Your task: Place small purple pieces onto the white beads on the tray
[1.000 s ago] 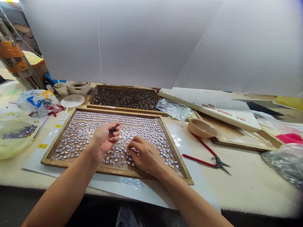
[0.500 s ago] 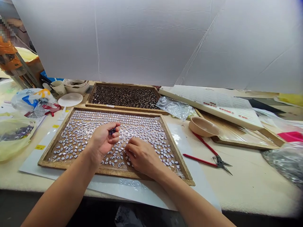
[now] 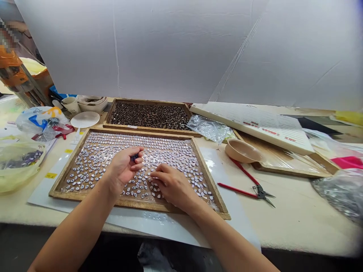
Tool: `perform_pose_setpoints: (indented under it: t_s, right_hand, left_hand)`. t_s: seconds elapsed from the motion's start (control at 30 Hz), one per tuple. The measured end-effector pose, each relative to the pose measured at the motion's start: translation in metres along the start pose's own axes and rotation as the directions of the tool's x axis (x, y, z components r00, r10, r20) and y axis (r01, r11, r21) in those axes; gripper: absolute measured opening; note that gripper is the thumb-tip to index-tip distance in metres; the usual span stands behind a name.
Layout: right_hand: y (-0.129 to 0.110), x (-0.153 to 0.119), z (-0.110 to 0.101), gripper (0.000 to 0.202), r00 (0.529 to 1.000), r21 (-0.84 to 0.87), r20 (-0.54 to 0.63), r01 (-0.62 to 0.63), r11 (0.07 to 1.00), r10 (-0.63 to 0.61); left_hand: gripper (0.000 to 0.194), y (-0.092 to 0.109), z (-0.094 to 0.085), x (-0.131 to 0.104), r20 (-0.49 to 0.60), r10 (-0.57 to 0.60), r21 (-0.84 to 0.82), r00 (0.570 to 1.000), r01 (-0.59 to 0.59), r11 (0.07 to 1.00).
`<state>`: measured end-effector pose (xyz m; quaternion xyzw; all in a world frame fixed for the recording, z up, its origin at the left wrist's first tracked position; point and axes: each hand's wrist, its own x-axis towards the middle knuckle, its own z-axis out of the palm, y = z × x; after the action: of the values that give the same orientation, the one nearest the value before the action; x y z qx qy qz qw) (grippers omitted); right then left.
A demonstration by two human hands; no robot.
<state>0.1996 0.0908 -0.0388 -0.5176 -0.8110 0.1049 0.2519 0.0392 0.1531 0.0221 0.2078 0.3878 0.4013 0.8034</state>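
Observation:
My left hand is held palm up over the wooden-framed tray, its fingers curled round a few small dark beads or stones. Lower and to the right, my right hand reaches down to the tray with thumb and forefinger pinched together. Whatever lies between those fingertips is too small to make out. Rows of small whitish drop-shaped pieces, several with dark centres, cover the tray under a clear film. The pieces right under my hands are hidden.
Behind stands a second framed tray full of dark shiny pieces. Red-handled pliers and a beige bowl lie to the right, near a long white box. At left are a white plate and plastic bags.
My right hand has shifted slightly over the tray, its fingertips still pinched. The left hand keeps its place with the dark pieces. The whole view has turned a little.

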Motion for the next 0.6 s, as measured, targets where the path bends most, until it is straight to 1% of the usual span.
perform_pose_setpoints:
  t_s: [0.1,0.2,0.27,0.37,0.43,0.5,0.57,0.6]
  right_hand:
    - [0.001,0.002,-0.005,0.014,0.995,0.133,-0.082,-0.053,0.990,0.064]
    - [-0.005,0.003,-0.019,0.012,0.974,0.218,-0.186,-0.087,0.972,0.129]
    - [-0.013,0.001,-0.034,0.011,0.963,0.228,-0.236,-0.073,0.971,0.128]
    - [-0.027,-0.007,-0.057,0.013,0.961,0.224,-0.267,-0.012,0.975,0.073]
    - [-0.034,-0.016,-0.067,0.014,0.957,0.215,-0.289,0.062,0.975,0.003]
    - [-0.041,-0.026,-0.072,0.015,0.954,0.193,-0.289,0.134,0.972,-0.074]
    - [-0.046,-0.037,-0.071,0.017,0.960,0.162,-0.241,0.184,0.969,-0.142]
    - [-0.049,-0.043,-0.070,0.018,0.964,0.147,-0.200,0.204,0.968,-0.173]
  left_hand:
    - [0.013,0.001,-0.002,-0.001,0.005,0.010,0.005,1.000,-0.010,1.000]
    - [0.012,0.004,-0.002,-0.002,0.015,0.025,0.014,1.000,-0.025,1.000]
    - [0.012,0.006,0.001,-0.006,0.017,0.030,0.019,0.999,-0.030,0.999]
    - [0.014,0.004,0.010,-0.020,0.018,0.006,0.029,1.000,-0.006,1.000]
    - [0.018,-0.004,0.016,-0.034,0.034,-0.038,0.020,0.999,0.037,0.999]
    - [0.024,-0.018,0.019,-0.049,0.071,-0.086,-0.016,0.994,0.088,0.996]
    - [0.030,-0.038,0.018,-0.062,0.119,-0.141,-0.082,0.983,0.152,0.985]
    - [0.033,-0.049,0.015,-0.068,0.140,-0.177,-0.119,0.974,0.194,0.974]
